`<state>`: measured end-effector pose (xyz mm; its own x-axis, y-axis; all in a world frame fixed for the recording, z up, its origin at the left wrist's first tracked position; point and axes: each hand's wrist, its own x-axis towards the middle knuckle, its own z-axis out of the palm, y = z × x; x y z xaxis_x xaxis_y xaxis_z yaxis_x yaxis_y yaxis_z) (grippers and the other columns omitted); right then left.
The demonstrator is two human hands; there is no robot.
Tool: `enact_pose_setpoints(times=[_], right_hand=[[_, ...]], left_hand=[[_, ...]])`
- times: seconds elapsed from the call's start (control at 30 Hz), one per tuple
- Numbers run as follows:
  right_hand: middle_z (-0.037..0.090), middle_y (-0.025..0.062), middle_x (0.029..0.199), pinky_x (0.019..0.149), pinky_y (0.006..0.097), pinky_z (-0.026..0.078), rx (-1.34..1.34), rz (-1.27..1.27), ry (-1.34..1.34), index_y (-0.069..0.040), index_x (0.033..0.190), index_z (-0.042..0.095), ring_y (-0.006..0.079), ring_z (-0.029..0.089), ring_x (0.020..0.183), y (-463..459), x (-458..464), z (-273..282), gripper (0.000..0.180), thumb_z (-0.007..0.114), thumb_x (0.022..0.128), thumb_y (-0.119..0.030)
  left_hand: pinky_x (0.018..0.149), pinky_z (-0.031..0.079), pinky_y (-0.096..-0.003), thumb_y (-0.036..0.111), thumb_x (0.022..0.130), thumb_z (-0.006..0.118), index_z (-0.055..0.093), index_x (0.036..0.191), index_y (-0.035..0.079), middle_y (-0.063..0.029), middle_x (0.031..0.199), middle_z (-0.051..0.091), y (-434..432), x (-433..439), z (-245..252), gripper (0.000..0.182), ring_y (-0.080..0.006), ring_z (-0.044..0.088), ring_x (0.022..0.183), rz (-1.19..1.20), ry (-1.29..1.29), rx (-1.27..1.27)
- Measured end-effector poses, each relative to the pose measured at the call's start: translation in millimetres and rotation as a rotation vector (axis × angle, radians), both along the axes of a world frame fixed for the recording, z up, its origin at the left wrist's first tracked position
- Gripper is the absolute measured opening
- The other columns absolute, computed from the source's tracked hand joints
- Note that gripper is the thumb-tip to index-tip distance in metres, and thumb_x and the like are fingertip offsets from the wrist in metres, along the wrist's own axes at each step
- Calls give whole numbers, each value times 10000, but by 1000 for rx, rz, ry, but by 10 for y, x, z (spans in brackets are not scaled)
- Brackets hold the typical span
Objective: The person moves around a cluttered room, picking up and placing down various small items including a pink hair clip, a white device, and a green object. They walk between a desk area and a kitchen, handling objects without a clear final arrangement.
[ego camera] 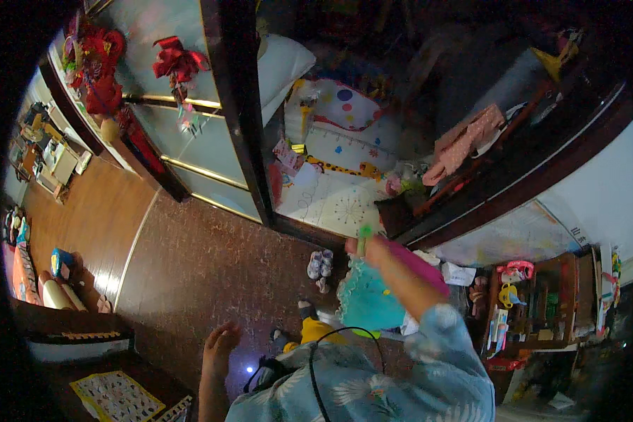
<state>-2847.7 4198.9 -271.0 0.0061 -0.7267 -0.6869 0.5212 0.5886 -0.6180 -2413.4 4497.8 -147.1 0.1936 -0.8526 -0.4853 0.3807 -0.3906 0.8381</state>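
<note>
My right hand [363,245] reaches forward and is closed around a small green object [365,231], blurred, whose kind I cannot tell. Beneath and beside that forearm lie a teal cloth with a frilled edge [366,295] and a magenta item [419,269]. My left hand [224,337] hangs over the brown floor at the lower middle, fingers slightly curled, with nothing seen in it. A black cable [312,364] loops in front of my blue patterned top.
A pair of shoes [320,264] stands by a doorway with a patterned mat [337,203] beyond. Glass-panelled sliding doors [200,137] are at the upper left. On the right stands a wooden cabinet [564,295] with toys. A low dark unit holding a picture sheet [117,395] is at the lower left.
</note>
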Motion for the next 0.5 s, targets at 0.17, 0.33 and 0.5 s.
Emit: enact_pose_setpoints(times=[0.17, 0.33, 0.5], right_hand=[[591, 206, 1203, 829, 480, 557, -222, 49, 274, -21, 1365, 427, 348, 644, 1037, -1968, -87, 1319, 637, 588, 934, -462], [664, 180, 1088, 725, 432, 583, -139, 479, 314, -8, 1255, 544, 292, 686, 927, -1199, 532, 260, 547, 544, 957, -466], [687, 155, 1004, 658, 394, 598, -14, 476, 258, -53, 1231, 525, 257, 707, 815, -132, 470, -550, 410, 621, 943, -328]], left_hand=[[932, 510, -414, 279, 941, 646, 600, 1194, 7, -122, 1096, 670, -330, -16, 203, 375, -234, 642, 1025, 75, 42, 53], [818, 507, -363, 281, 953, 631, 623, 986, 34, -120, 1038, 675, -634, 32, 485, 249, -196, 635, 948, 98, -150, 137], [700, 448, -303, 244, 954, 587, 555, 837, 53, -66, 822, 573, -1269, -152, 1767, 226, -176, 531, 772, 68, -341, -391]])
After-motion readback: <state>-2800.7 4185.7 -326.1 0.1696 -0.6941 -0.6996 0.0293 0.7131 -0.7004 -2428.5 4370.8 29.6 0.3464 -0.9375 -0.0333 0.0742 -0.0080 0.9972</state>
